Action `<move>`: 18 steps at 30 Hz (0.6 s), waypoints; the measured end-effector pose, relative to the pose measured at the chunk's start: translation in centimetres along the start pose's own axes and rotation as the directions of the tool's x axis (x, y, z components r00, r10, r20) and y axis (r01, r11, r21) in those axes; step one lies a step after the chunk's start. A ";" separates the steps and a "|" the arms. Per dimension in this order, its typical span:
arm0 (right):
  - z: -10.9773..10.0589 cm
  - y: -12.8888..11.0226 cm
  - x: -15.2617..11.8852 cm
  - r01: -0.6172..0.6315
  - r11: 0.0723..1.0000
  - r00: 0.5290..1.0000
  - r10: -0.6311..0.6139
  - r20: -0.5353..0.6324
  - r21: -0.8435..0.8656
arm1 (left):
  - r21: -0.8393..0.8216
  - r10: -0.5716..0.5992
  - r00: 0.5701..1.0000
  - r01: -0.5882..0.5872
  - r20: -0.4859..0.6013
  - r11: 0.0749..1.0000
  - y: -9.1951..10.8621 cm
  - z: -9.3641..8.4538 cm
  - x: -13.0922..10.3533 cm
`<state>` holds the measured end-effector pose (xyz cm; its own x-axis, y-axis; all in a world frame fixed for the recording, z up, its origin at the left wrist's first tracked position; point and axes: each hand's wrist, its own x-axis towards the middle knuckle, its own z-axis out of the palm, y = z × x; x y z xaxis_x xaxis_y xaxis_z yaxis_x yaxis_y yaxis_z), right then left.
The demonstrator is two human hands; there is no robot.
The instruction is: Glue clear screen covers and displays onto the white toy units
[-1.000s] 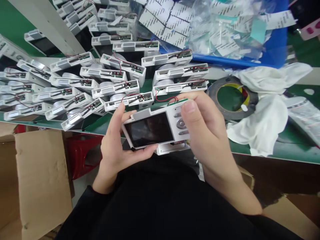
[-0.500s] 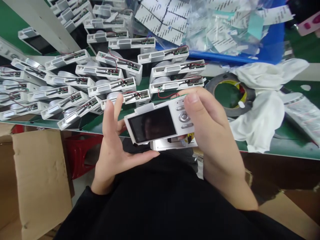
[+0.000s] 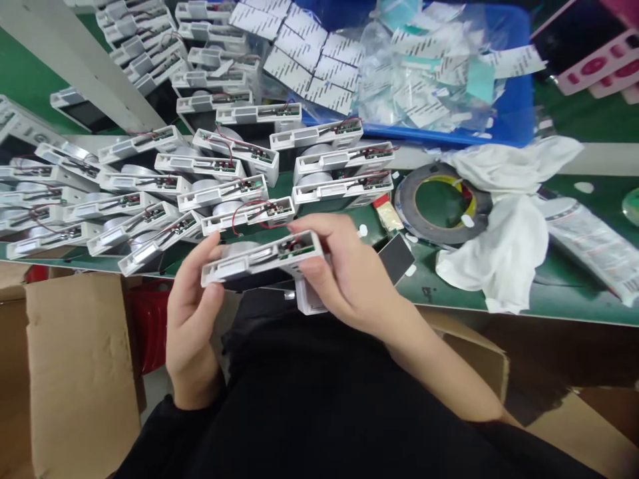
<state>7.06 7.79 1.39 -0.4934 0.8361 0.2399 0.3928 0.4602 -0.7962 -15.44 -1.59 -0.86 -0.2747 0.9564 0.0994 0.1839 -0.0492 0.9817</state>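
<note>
Between my hands is a white compact digital camera [image 3: 259, 261], tipped so its open edge faces up; a green circuit board shows inside, near the right end. My left hand [image 3: 192, 326] pinches its left end between thumb and fingers. On the right end, my right hand [image 3: 352, 276] is closed with the thumb in front and fingers behind. A second white piece [image 3: 309, 299] shows just below the camera, by my right hand; what holds it is hidden. Similar open-edged cameras [image 3: 229, 193] with red wires stand in rows behind my hands.
A blue tray [image 3: 519, 113] at the back holds bags and printed labels. To the right lie a tape roll [image 3: 404, 206], white gloves [image 3: 504, 239] and a bagged item [image 3: 594, 246]. Pink devices [image 3: 594, 66] sit far right. A cardboard box [image 3: 82, 372] stands below the table's left edge.
The camera has turned from its screen and buttons facing me to its open edge facing up. My left hand has closed on its left end. The view has shifted slightly.
</note>
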 end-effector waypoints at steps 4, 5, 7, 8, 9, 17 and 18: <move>-0.2 0.1 1.1 0.134 0.980 0.988 -0.121 0.095 -0.144 | 0.147 0.092 0.990 -0.077 -0.102 0.986 -2.0 -1.4 0.2; -0.7 0.1 1.0 0.128 0.974 0.988 -0.109 0.108 -0.187 | 0.196 0.146 0.983 -0.123 -0.110 0.973 -2.5 -1.6 0.3; -2.1 0.4 0.7 0.065 0.971 0.996 -0.048 0.076 -0.230 | 0.277 0.233 0.968 -0.199 -0.097 0.940 -3.1 -1.8 0.5; -3.0 0.7 0.4 0.002 0.973 1.000 -0.001 0.007 -0.231 | 0.305 0.257 0.963 -0.222 -0.080 0.926 -3.3 -1.8 0.5; -4.0 1.2 0.0 -0.079 0.972 0.994 0.059 -0.092 -0.220 | 0.326 0.268 0.961 -0.232 -0.069 0.917 -3.4 -1.8 0.5; -6.7 7.8 0.1 -0.358 0.899 0.919 0.292 -0.264 -0.253 | 0.585 0.341 0.940 -0.264 -0.023 0.767 -2.8 -2.2 -0.4; -6.5 8.2 0.3 -0.321 0.911 0.936 0.263 -0.235 -0.259 | 0.592 0.320 0.947 -0.249 -0.015 0.766 -2.7 -2.4 -0.6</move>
<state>15.17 13.78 -1.41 -0.1758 0.9736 0.1458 0.7174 0.2281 -0.6583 -18.00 -2.68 -3.14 -0.2157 0.8859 0.4107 0.7684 -0.1055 0.6312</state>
